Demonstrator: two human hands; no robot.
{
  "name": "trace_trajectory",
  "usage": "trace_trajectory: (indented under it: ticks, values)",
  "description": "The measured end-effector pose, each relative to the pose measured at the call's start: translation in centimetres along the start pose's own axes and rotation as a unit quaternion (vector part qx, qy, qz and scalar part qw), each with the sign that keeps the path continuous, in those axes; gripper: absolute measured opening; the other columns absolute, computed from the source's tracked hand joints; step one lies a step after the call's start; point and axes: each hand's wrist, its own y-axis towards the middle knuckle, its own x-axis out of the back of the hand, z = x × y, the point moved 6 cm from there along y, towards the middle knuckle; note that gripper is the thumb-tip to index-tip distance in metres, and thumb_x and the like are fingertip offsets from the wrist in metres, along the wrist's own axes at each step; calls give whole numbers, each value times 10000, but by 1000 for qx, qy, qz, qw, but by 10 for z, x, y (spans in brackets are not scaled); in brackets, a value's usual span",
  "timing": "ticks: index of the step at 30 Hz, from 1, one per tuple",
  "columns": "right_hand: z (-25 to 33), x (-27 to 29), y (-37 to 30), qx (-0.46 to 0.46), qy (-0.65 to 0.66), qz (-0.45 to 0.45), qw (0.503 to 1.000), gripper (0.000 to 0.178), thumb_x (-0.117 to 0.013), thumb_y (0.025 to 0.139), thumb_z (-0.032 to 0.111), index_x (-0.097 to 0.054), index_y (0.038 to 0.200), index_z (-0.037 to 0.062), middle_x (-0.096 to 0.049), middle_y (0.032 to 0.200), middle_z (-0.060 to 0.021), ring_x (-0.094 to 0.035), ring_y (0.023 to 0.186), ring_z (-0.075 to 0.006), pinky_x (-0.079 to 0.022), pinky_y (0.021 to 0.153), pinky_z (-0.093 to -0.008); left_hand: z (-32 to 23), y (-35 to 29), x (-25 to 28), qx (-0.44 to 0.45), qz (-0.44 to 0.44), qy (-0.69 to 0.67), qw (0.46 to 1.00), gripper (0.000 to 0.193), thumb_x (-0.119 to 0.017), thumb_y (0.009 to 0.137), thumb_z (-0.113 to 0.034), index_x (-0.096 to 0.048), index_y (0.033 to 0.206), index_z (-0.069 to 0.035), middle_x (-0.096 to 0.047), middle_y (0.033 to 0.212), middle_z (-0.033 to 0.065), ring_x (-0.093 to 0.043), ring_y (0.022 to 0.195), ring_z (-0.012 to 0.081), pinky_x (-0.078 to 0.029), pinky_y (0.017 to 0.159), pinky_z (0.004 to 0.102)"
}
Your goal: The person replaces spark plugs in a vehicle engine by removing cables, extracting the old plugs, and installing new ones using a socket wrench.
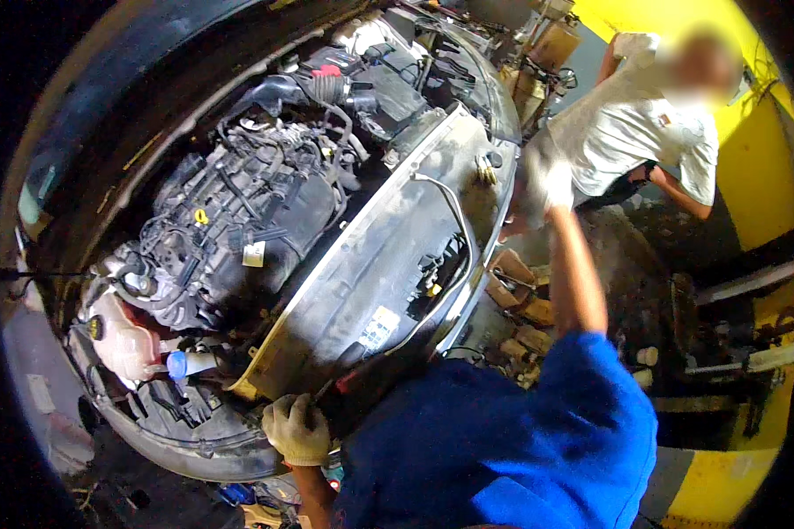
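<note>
"Panel (384, 251) first: where is it?"

"Broad, flat and grey, it lies between the engine (247, 212) and the wearer's blue shirt (503, 432). Its long axis slants from lower left to upper right, and a pale hose (473, 251) curves over its face."

"Which hand is nearer?"

"The left hand (297, 430), gloved, just beside the panel's lower end; the panel stretches up and rightward from it. The right hand (558, 185) is off to the right of the upper end, near a co-worker (626, 150)."

"Holding anything?"

"Left fingers look curled at the car's front edge (238, 463), but I cannot tell whether they grasp anything. Blur hides the right grip; I cannot tell there either."
</note>
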Motion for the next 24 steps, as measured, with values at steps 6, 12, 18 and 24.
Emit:
trace_trajectory:
  ticks: [6,12,18,24]
  values:
    - [30,-66,-152,-206,135,65,967,521,-586,916,355,-562,1368,98,-664,1166,-279,-646,1078,-439,-498,959,-471,0,1,-1,14,32,40,999,258,-729,648,-104,-712,903,-129,-641,955,103,-597,913,348,-477,802,478]
    - [131,8,-100,-89,325,16,941,342,-596,921,207,-651,1202,20,-688,937,-247,-685,875,-368,-525,813,-406,-11,-11,11,-75,69,92,991,346,-727,625,-159,-694,969,-145,-622,936,92,-585,892,336,-471,775,467]
    - [270,-54,-134,180,418,329,828,292,-621,922,285,-692,1053,35,-688,1002,-217,-659,947,-404,-514,843,-459,-16,-1,17,-4,-1,100,995,272,-731,603,-178,-702,871,-151,-611,862,57,-581,787,298,-471,674,436]
    - [410,-68,-146,388,376,391,745,282,-580,940,329,-673,1044,84,-613,950,-180,-605,936,-385,-495,823,-444,3,-19,6,9,-23,60,998,275,-745,624,-210,-696,889,-153,-604,881,56,-586,810,294,-465,697,444]
